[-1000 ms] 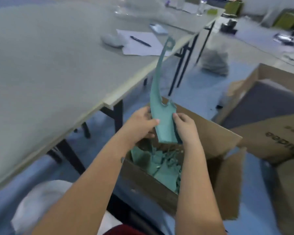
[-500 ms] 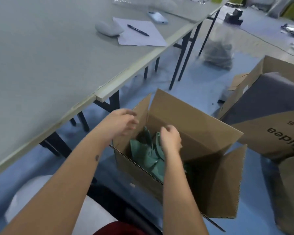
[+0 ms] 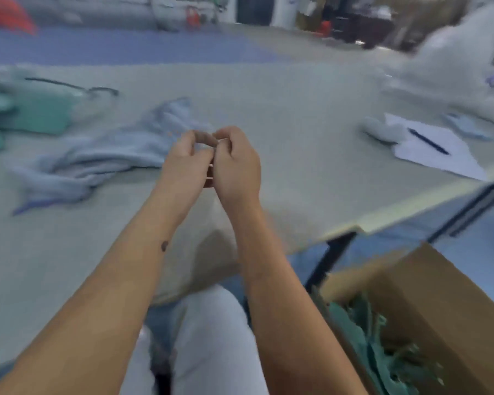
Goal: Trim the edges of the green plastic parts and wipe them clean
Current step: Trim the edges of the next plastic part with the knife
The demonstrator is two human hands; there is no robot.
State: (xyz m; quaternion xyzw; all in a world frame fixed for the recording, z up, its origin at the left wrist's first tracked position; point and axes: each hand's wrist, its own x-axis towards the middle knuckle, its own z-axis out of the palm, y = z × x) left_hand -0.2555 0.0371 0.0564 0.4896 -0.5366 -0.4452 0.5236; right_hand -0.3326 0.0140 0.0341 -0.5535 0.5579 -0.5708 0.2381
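Matt grey table [image 3: 283,115], soft blue cloth [image 3: 103,155], brown cardboard box [image 3: 428,303] of green plastic parts [image 3: 362,332]

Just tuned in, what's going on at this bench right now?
A person sits at the grey table with both hands raised and touching over it: left hand, right hand, fingers curled. Blur hides whether they grip anything. No green part is in hand. A blue cloth lies on the table to the left, green parts beyond it, and more fill the cardboard box on the floor to the right.
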